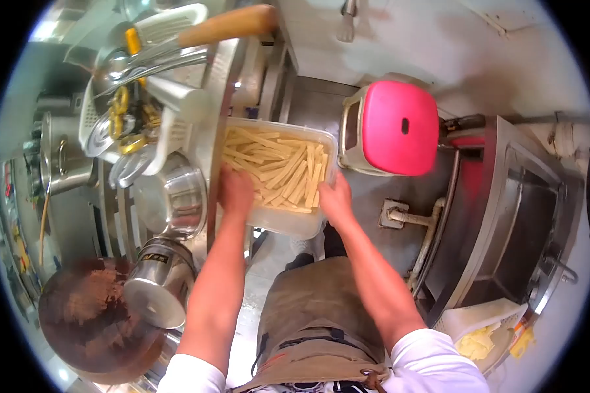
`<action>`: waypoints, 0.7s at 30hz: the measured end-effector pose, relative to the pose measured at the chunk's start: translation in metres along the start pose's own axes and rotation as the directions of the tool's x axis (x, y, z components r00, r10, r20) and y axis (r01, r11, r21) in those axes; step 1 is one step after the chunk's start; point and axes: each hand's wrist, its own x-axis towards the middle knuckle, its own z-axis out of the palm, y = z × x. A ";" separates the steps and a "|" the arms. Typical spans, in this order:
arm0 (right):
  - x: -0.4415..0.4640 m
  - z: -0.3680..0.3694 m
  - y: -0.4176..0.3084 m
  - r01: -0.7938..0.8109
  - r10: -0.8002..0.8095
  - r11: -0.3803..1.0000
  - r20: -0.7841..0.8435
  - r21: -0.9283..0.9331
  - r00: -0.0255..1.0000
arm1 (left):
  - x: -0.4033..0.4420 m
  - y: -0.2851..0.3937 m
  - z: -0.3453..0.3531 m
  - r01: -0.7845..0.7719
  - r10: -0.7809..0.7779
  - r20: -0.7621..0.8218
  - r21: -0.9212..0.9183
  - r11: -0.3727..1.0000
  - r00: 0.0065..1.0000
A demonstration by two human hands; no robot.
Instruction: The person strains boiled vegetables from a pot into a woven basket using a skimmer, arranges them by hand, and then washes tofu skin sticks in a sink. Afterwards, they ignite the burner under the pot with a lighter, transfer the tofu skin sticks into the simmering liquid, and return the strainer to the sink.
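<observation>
A translucent plastic tub [280, 221] is held in front of me, just above floor level and close to the metal counter. Pale yellow cut strips [285, 171], which look like raw potato fries, fill much of it. My left hand [236, 191] grips the tub's left side, its fingers partly hidden in shadow by the counter edge. On the opposite side my right hand [335, 200] is closed around the rim, thumb on top. The counter edge covers the tub's far left part.
A pink-topped stool [401, 128] stands ahead to the right. At left, the metal counter [217, 98] carries a white basket [170, 141] of utensils, a metal bowl [174, 196] and a steel canister [160, 285]. A dark round wooden block [88, 314] is below. A sink [514, 216] and floor pipe [418, 217] lie right.
</observation>
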 end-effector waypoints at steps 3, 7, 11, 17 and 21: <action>-0.023 -0.021 0.024 -0.035 0.034 0.999 -0.041 -0.021 0.999 | 0.058 -0.032 0.023 -0.549 0.199 0.545 0.613 0.567 0.814; -0.059 -0.032 0.032 -0.103 0.107 0.993 -0.074 0.052 0.992 | 0.066 -0.041 0.035 0.085 -0.081 -0.031 0.123 0.989 0.996; -0.092 -0.052 0.058 -0.126 0.151 0.978 -0.154 0.164 0.976 | 0.073 -0.029 0.027 -0.122 0.111 -0.125 -0.086 0.989 0.986; -0.198 -0.062 0.119 -0.069 0.174 0.960 -0.388 0.270 0.905 | 0.006 0.018 0.001 -0.255 0.259 0.137 -0.051 0.966 0.956; -0.312 -0.076 0.122 -0.180 0.242 0.969 -0.500 0.170 0.831 | -0.038 -0.012 0.028 -0.360 0.381 0.312 -0.123 0.925 0.871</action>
